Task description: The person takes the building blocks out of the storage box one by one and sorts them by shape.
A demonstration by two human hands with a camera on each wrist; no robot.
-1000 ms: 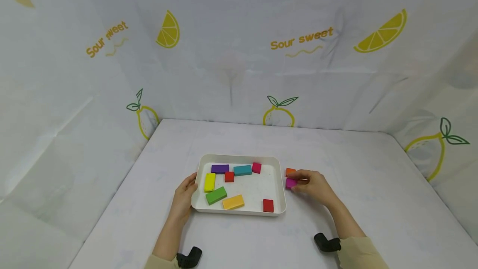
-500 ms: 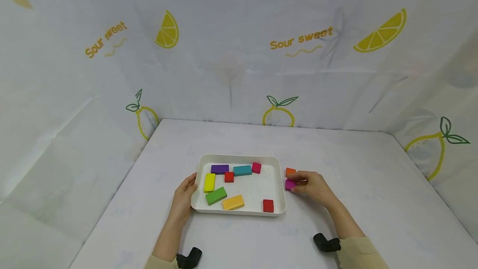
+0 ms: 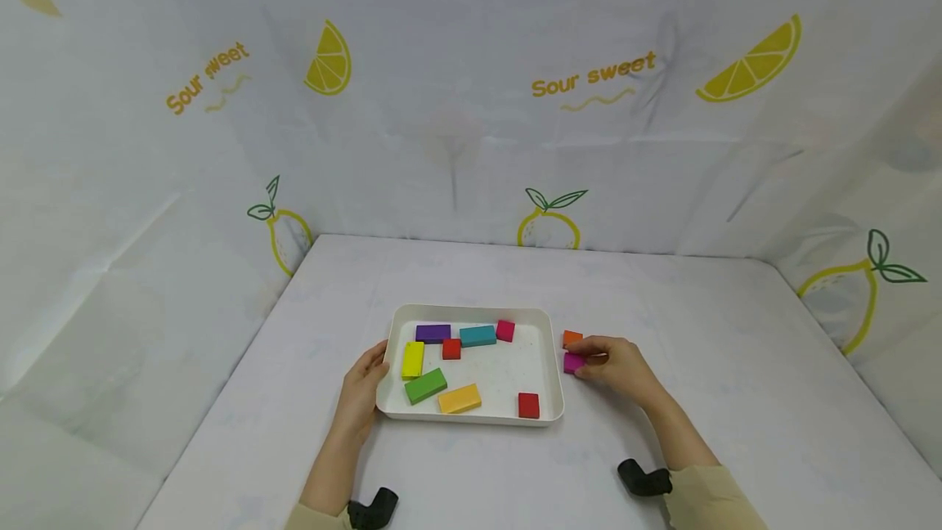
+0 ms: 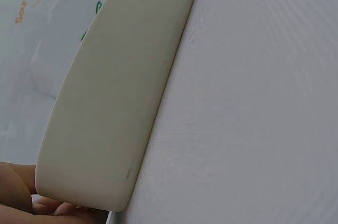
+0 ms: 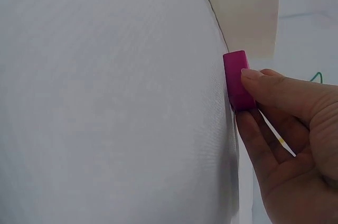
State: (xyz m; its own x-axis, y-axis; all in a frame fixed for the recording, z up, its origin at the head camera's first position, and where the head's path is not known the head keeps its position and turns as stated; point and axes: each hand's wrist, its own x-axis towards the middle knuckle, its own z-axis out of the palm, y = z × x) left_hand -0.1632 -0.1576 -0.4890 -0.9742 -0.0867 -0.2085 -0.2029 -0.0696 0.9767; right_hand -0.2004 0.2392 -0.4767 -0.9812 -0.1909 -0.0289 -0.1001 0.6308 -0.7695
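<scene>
My left hand (image 3: 359,393) grips the left side of a white rectangular tray (image 3: 495,370) in the head view. In the left wrist view its fingers (image 4: 16,184) meet the tray's outer corner. Just past the tray's right side, my right hand (image 3: 620,368) pinches a magenta block (image 3: 572,363). The right wrist view shows the thumb on one face of that magenta block (image 5: 238,81), with fingers against its lower end, low at the tabletop. An orange block (image 3: 571,339) lies right behind it, partly covered by the fingers.
Inside the tray lie a purple block (image 3: 432,334), a teal block (image 3: 478,336), a yellow block (image 3: 413,359), a green block (image 3: 426,385), an amber block (image 3: 459,399) and several red or pinkish cubes, one red cube (image 3: 528,405) at the front right. A printed white curtain (image 3: 441,105) surrounds the white table (image 3: 662,293).
The magenta block has shifted very slightly in the right fingers, a little left and then back right. The left hand and the tray stay in place.
</scene>
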